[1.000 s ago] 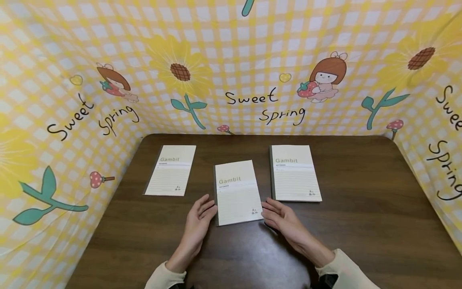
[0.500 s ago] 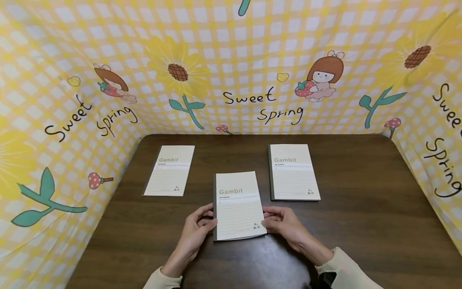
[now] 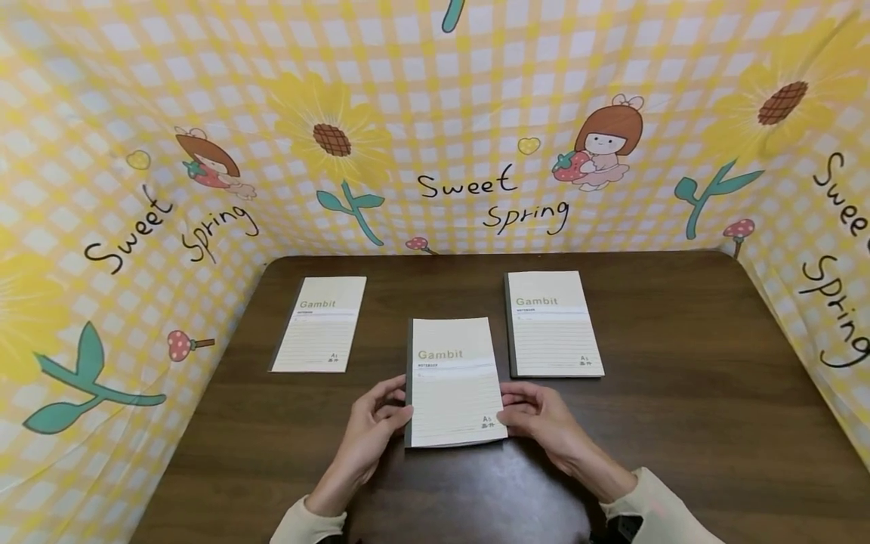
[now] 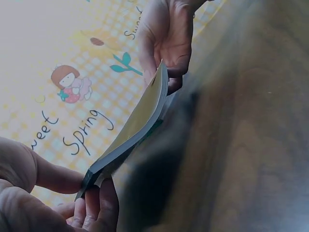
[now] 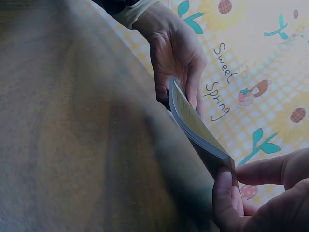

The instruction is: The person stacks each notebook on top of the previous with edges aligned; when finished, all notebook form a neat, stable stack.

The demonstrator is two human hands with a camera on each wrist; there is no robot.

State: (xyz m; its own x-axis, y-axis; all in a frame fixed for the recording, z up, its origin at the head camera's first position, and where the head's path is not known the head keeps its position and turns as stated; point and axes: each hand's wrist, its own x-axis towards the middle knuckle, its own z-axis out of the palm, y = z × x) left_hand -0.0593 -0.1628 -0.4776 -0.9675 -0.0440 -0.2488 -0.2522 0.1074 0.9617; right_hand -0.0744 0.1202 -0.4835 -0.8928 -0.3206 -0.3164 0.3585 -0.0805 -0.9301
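A cream Gambit notebook (image 3: 457, 389) with a dark spine is between both hands in the head view, its cover facing up. My left hand (image 3: 367, 434) pinches the spine side near the lower corner, thumb on top and fingers underneath. On the opposite edge, my right hand (image 3: 547, 427) pinches the lower right corner in the same way. Seen edge-on in the left wrist view, the notebook (image 4: 130, 128) sags between the hands, with fingers beneath it. The right wrist view also shows the notebook (image 5: 195, 125) bowed, its dark underside above the table.
A thin matching notebook (image 3: 319, 325) lies at the back left of the brown table (image 3: 224, 453). Right of centre sits a thicker notebook or stack (image 3: 553, 325), cover up. Yellow checked cloth (image 3: 462, 98) hangs around the table's back and sides.
The notebook came toward the person, then shifted slightly right and back while turning straighter. Both hands went from resting at its sides to pinching its edges. The other notebooks stayed put.
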